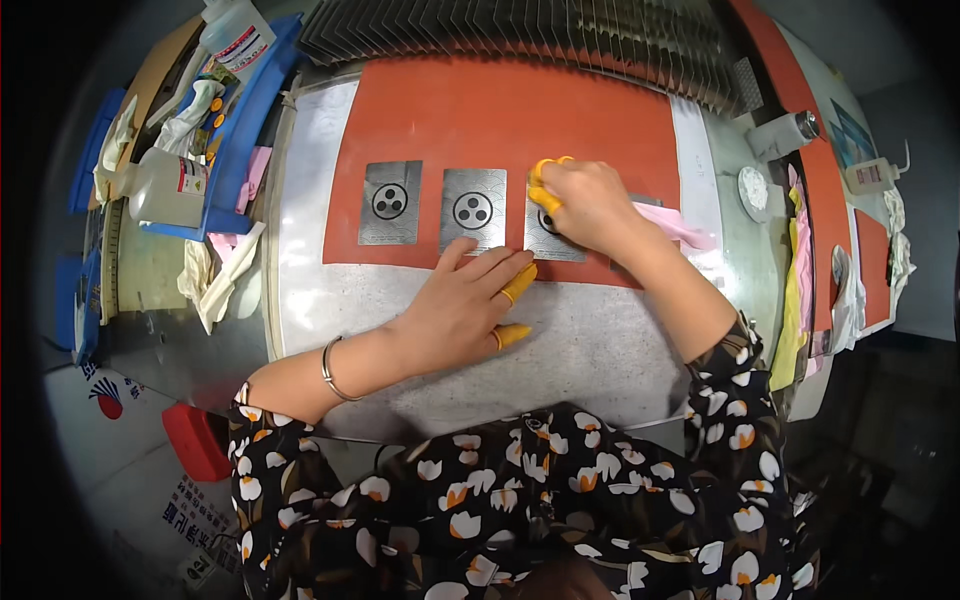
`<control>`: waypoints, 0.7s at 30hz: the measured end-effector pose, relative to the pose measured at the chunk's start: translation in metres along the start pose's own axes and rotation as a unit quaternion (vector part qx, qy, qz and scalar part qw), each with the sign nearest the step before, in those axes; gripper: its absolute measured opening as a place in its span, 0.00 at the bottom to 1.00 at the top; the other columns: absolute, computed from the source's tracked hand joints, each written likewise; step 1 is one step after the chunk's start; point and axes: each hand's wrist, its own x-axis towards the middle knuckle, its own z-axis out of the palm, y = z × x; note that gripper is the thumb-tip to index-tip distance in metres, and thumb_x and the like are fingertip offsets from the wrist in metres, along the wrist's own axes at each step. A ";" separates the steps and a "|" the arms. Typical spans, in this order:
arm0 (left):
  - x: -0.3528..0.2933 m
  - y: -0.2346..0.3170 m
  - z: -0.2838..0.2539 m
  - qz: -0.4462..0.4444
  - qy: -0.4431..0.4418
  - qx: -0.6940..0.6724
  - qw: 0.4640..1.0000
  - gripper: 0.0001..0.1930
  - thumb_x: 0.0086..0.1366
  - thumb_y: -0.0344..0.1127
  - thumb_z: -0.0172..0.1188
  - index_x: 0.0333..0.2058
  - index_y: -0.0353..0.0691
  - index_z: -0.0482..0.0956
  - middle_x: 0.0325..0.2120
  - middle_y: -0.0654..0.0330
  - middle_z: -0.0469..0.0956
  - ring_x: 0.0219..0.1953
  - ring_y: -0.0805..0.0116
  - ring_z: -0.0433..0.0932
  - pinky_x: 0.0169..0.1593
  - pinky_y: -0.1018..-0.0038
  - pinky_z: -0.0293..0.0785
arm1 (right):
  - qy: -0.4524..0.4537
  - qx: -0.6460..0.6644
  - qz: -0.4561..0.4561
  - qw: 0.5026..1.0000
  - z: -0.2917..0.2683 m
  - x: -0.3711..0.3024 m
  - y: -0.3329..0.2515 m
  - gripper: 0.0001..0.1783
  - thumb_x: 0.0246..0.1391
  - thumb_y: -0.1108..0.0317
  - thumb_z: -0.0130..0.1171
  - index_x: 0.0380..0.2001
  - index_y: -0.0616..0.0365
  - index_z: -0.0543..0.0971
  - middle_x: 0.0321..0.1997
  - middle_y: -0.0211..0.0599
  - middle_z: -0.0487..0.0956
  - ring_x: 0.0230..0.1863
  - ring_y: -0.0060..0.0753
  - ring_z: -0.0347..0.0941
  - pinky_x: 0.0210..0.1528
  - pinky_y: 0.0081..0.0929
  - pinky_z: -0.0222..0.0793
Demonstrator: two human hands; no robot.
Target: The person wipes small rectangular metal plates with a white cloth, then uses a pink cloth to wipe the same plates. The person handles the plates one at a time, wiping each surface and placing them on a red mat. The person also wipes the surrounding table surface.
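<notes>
Several thin grey metal plates lie in a row on an orange-red mat [500, 110]. The leftmost plate [375, 225] and the second plate [490, 190] each carry a black ring with three dots. My left hand [460, 305] lies flat with fingers spread, its fingertips at the lower edges of the second and third plates. Yellow finger cots cover some of its fingertips. My right hand [590, 205], also in yellow cots, is closed and pressed onto the third plate [565, 250]; what it pinches is hidden. A pink cloth [680, 225] and part of another plate [650, 205] show beside my right wrist.
A rack of upright dark metal sheets [480, 35] spans the back. On the left stand a blue tray [235, 150], white bottles [165, 190] and crumpled gloves [225, 280]. On the right are a bottle [780, 135], a small round dish [752, 190] and hanging cloths [795, 290].
</notes>
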 end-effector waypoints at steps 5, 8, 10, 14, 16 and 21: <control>-0.009 0.001 -0.001 -0.013 -0.021 0.020 0.999 0.22 0.46 0.43 0.63 0.34 0.29 0.75 0.51 0.52 0.65 0.52 0.62 0.63 0.52 0.59 0.54 | 0.000 -0.002 0.008 1.000 -0.005 -0.011 0.015 0.06 0.46 0.68 0.55 0.26 0.58 0.74 0.25 0.46 0.76 0.27 0.50 0.72 0.29 0.42 0.66; -0.005 0.003 0.005 -0.013 0.007 0.020 1.000 0.21 0.46 0.43 0.63 0.33 0.29 0.76 0.52 0.52 0.65 0.52 0.62 0.63 0.52 0.58 0.54 | 0.016 -0.004 -0.006 1.000 0.003 0.005 0.004 0.06 0.45 0.68 0.55 0.26 0.58 0.75 0.23 0.45 0.75 0.26 0.50 0.71 0.28 0.42 0.66; -0.001 0.006 0.003 -0.014 0.011 0.027 0.999 0.21 0.47 0.43 0.63 0.32 0.29 0.76 0.51 0.51 0.66 0.52 0.62 0.64 0.53 0.58 0.53 | -0.012 -0.015 -0.026 0.999 0.003 0.025 -0.007 0.06 0.45 0.68 0.55 0.27 0.58 0.75 0.22 0.44 0.75 0.26 0.50 0.71 0.28 0.42 0.66; -0.012 0.009 0.004 -0.030 0.013 0.030 0.999 0.24 0.47 0.43 0.62 0.38 0.29 0.74 0.52 0.52 0.65 0.53 0.62 0.63 0.54 0.59 0.53 | -0.042 0.056 -0.034 0.997 -0.014 -0.015 0.008 0.03 0.43 0.72 0.54 0.25 0.59 0.73 0.23 0.45 0.74 0.27 0.52 0.70 0.28 0.42 0.65; -0.013 0.007 0.009 -0.031 0.017 0.022 0.999 0.26 0.47 0.43 0.62 0.41 0.29 0.73 0.52 0.53 0.65 0.53 0.61 0.63 0.54 0.59 0.52 | -0.053 0.034 -0.038 0.997 -0.011 -0.029 -0.003 0.04 0.43 0.71 0.53 0.25 0.60 0.73 0.24 0.45 0.74 0.27 0.51 0.71 0.28 0.42 0.65; -0.016 0.007 -0.012 -0.038 0.006 0.000 0.999 0.25 0.47 0.40 0.63 0.42 0.30 0.72 0.53 0.53 0.64 0.52 0.59 0.64 0.54 0.60 0.53 | -0.065 0.020 -0.084 0.994 0.004 0.002 -0.028 0.05 0.41 0.71 0.55 0.24 0.60 0.73 0.24 0.45 0.74 0.26 0.48 0.71 0.28 0.41 0.66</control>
